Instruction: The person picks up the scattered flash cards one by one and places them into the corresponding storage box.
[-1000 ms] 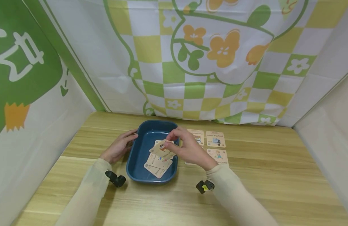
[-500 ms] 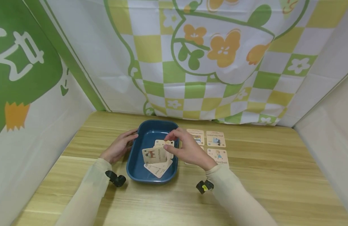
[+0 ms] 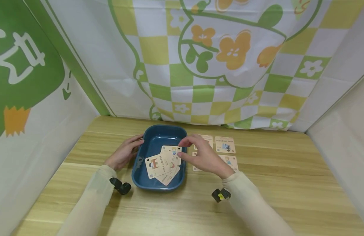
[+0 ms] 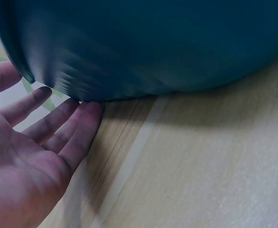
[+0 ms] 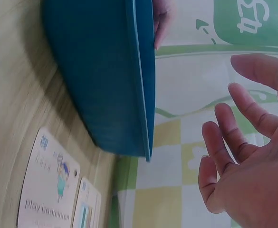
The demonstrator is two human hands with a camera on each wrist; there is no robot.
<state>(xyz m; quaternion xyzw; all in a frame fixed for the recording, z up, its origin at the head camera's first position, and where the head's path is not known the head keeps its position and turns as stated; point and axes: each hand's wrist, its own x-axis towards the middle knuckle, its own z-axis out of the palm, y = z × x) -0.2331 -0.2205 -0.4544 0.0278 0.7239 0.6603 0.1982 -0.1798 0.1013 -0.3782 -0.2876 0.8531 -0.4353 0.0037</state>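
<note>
My left hand (image 3: 125,152) touches the outer left side of a blue tray (image 3: 138,177), thumb at the rim. In the left wrist view its fairly straight fingertips (image 4: 93,111) meet the tray's lower edge. My right hand (image 3: 203,157) hovers over the tray's right rim, and the right wrist view has its fingers (image 5: 219,142) spread with nothing between them. Several picture cards overlap inside the tray. On top lies a "take a break" card (image 3: 158,165); a card with a small figure (image 3: 173,150) is behind it.
Right of the tray, several cards lie in rows on the wooden table (image 3: 273,183), among them "play the piano" (image 3: 225,145) and "play badminton" (image 5: 51,183). My right hand partly covers them. A checked, flowered cloth (image 3: 205,95) hangs behind the table.
The "take a break" card, held by my right hand a second ago, has dropped onto the other cards in the tray. My right hand has moved slightly right. The left hand stays put.
</note>
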